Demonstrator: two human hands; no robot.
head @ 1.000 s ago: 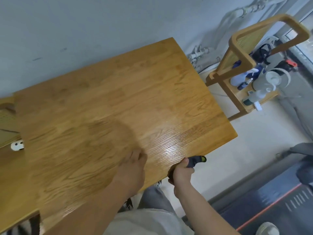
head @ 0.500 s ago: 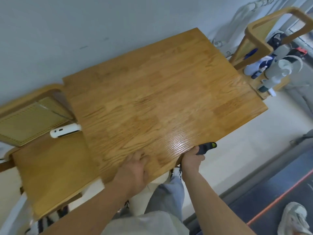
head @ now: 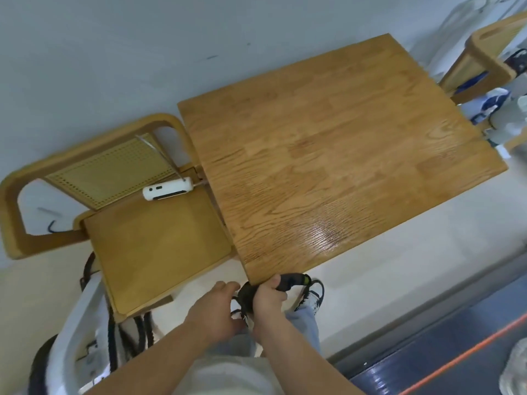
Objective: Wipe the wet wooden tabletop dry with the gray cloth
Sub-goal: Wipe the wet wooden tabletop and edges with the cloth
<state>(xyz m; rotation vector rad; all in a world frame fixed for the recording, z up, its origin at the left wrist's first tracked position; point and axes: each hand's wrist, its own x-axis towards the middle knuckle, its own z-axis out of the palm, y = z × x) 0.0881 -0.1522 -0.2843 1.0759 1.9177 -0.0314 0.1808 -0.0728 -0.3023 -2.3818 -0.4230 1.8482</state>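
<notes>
Just below the near edge of the wooden tabletop (head: 328,166), the right hand (head: 268,297) has its fingers curled tight round a dark bunched roll that I take to be the gray cloth (head: 289,280); the left hand (head: 216,306) sits beside it, fingers loosely bent, any hold impossible to tell. Kept bunched, it would likely smear the glossy wet patch (head: 328,235) rather than lift it. Its long axis runs along that edge, yellow-green end pointing right.

Grey wall (head: 114,52), wooden chair (head: 159,252), perhaps mat (head: 456,352)
</notes>
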